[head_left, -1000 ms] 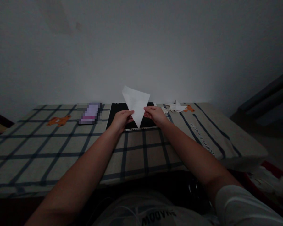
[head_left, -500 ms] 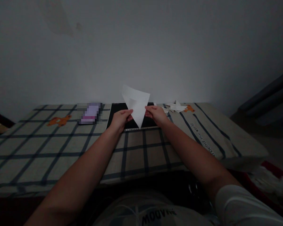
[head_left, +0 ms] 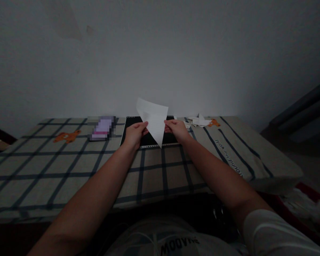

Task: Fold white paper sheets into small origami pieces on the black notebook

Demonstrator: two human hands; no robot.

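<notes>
folded paper (head_left: 154,119) between both hands, edges pinched

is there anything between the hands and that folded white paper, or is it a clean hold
Nothing visible stands between them. The left hand pinches the folded white paper at its left edge and the right hand pinches its right edge, both touching it directly. The paper is held up above the black mat, its lower tip pointing down.

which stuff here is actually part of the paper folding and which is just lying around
In hand:
left hand
right hand
white paper, pinched by both
black board, beneath it

Lying about:
folded paper pieces
blurred purple object
checked cloth
</notes>
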